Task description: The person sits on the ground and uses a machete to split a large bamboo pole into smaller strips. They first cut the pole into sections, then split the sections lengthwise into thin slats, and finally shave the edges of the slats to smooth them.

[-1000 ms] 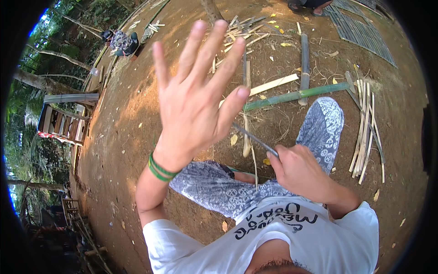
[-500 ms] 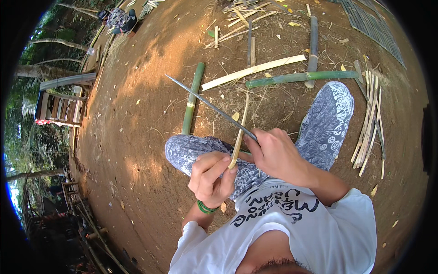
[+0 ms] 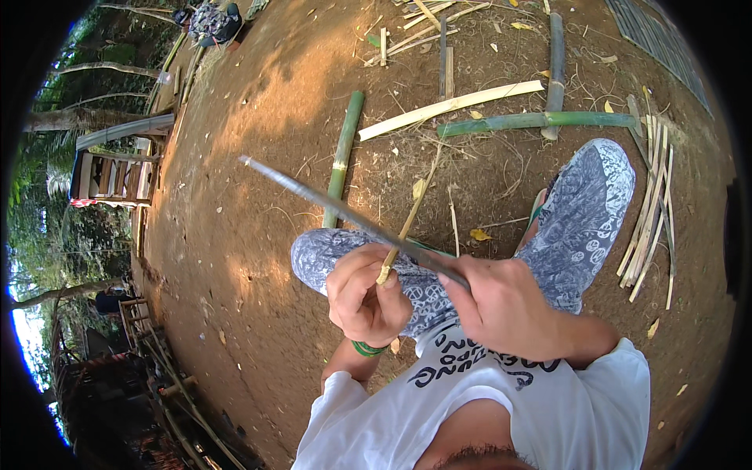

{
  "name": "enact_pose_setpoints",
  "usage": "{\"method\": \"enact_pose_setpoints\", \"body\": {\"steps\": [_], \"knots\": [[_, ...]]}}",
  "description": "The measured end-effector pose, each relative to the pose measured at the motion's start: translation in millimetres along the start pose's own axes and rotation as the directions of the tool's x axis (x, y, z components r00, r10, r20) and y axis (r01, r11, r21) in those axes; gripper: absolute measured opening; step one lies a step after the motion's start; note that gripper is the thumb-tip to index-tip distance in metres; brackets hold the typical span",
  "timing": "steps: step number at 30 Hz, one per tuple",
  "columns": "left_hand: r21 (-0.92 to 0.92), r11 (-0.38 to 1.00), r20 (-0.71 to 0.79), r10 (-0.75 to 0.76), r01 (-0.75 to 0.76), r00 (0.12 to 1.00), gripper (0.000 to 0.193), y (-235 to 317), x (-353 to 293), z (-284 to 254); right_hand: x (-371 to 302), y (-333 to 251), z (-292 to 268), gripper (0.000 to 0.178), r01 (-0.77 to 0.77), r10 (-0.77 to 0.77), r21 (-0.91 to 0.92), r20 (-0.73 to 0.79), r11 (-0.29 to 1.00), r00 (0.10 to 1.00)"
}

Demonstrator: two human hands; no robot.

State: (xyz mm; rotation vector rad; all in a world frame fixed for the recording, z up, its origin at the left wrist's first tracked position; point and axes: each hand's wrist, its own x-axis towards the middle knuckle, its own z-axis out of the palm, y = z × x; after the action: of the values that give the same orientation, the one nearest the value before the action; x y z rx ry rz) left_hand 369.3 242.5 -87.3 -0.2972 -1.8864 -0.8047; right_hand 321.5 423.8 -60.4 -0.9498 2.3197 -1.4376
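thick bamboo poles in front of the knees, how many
3: a green pole beyond the left knee; a crosswise green pole; a dark pole crossing it. More may be hidden.

The left hand (image 3: 365,298), spread high a second ago, now pinches a thin tan bamboo strip (image 3: 418,194), a long grey metal blade (image 3: 333,205) across it.

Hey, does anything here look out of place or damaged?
Nothing clearly stands out: your right hand holds the blade, your left hand the thin strip. Only the crisscrossed strips at top centre look untidy, lying at mixed angles, unlike the roughly aligned strips at right.
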Motion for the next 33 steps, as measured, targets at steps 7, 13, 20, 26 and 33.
{"method": "enact_pose_setpoints", "body": {"steps": [7,13,20,26,33], "knots": [[0.13,0.989,0.138,0.059,-0.077,0.989,0.024,-9,5,-5,18,39,14,0.018,-0.097,0.102,-0.111,0.04,0.989,0.994],[0.112,0.99,0.106,0.076,-0.088,0.991,0.025,-23,3,-10,25,38,30,0.02,0.115,-0.112,0.042,-0.079,0.992,0.991],[0.144,0.987,0.077,0.066,-0.077,0.995,0.024,-26,2,-17,32,41,37,0.021,0.12,-0.116,0.055,-0.073,0.991,0.99],[0.106,0.994,0.012,0.01,-0.011,1.0,0.019,-32,2,-16,60,117,61,0.028,-0.092,0.091,-0.132,-0.013,0.987,0.996],[0.024,0.998,-0.146,-0.05,0.054,0.988,0.016,-46,-4,-12,71,114,69,0.028,0.006,-0.006,-0.012,-0.038,1.0,0.999]]}}
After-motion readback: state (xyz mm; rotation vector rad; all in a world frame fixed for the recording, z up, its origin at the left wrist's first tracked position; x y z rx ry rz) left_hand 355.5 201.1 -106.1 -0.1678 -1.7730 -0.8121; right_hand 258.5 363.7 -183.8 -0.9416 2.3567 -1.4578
